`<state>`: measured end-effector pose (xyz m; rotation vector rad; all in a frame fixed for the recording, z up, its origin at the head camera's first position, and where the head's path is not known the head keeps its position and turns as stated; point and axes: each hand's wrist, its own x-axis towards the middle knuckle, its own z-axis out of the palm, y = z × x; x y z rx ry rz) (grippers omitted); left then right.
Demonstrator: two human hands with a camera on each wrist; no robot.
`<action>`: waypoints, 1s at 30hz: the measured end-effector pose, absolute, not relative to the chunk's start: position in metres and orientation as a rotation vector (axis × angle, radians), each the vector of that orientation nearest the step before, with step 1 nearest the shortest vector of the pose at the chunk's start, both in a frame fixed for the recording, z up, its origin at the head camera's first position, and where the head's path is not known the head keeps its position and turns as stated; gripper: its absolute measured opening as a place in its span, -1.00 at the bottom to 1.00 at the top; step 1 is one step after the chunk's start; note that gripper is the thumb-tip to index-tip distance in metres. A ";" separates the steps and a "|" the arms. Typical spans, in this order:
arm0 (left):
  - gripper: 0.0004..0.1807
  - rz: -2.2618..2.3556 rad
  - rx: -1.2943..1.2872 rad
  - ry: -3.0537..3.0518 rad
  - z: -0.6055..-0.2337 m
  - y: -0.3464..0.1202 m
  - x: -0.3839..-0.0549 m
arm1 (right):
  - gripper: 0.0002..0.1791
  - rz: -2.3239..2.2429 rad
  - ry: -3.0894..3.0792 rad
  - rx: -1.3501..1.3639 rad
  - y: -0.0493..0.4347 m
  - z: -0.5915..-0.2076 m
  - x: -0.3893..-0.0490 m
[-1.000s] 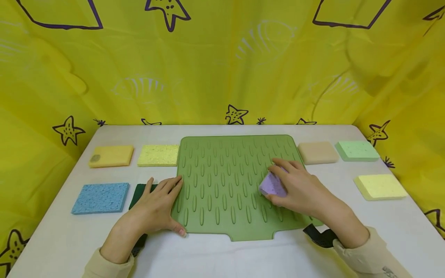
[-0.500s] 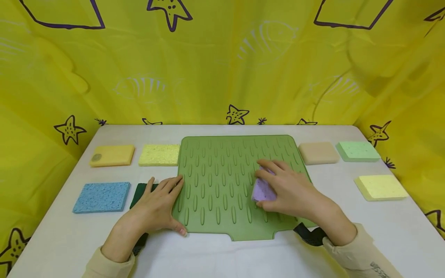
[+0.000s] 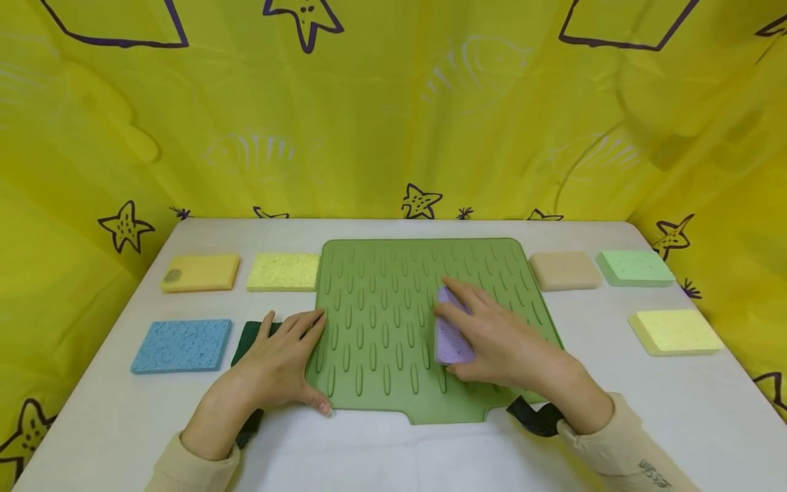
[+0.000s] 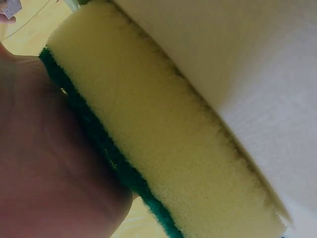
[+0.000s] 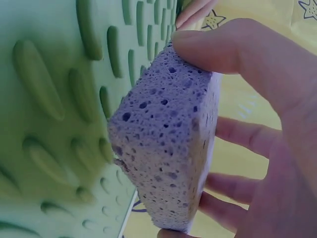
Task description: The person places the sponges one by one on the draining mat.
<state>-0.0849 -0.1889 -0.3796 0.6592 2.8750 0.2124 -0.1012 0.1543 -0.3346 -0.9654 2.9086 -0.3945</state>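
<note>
A ribbed green silicone mat [image 3: 398, 393] lies in the middle of the white table, its tab toward the person. My right hand [image 3: 505, 342] grips a purple sponge [image 3: 453, 338] over the mat, right of its centre. In the right wrist view the porous sponge [image 5: 158, 134] sits between thumb and fingers, one edge right at the mat's ridges. With fingers spread, my left hand [image 3: 277, 365] rests on the mat's left edge. Partly hidden under that hand is a scrub sponge [image 3: 249, 336], whose green top and pale yellow foam side [image 4: 148, 114] show in the left wrist view.
Left of the mat lie an orange-yellow sponge [image 3: 201, 272], a yellow sponge [image 3: 283, 272] and a blue sponge [image 3: 182, 346]. On the right are a beige sponge [image 3: 565, 270], a light green sponge [image 3: 636, 268] and a pale yellow sponge [image 3: 676, 333]. A yellow curtain [image 3: 369, 116] hangs behind.
My right hand has moved left across the mat with the purple sponge, which has turned to stand more upright in the head view. The left hand stays at the mat's edge.
</note>
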 end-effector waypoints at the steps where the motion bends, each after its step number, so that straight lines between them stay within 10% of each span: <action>1: 0.55 0.210 0.660 2.874 -0.379 -0.189 -0.085 | -0.09 -0.407 2.907 -0.968 0.153 -0.335 -0.101; 30: 0.54 0.227 0.661 2.871 -0.379 -0.189 -0.085 | 0.10 -0.500 2.849 -1.113 0.112 -0.345 -0.099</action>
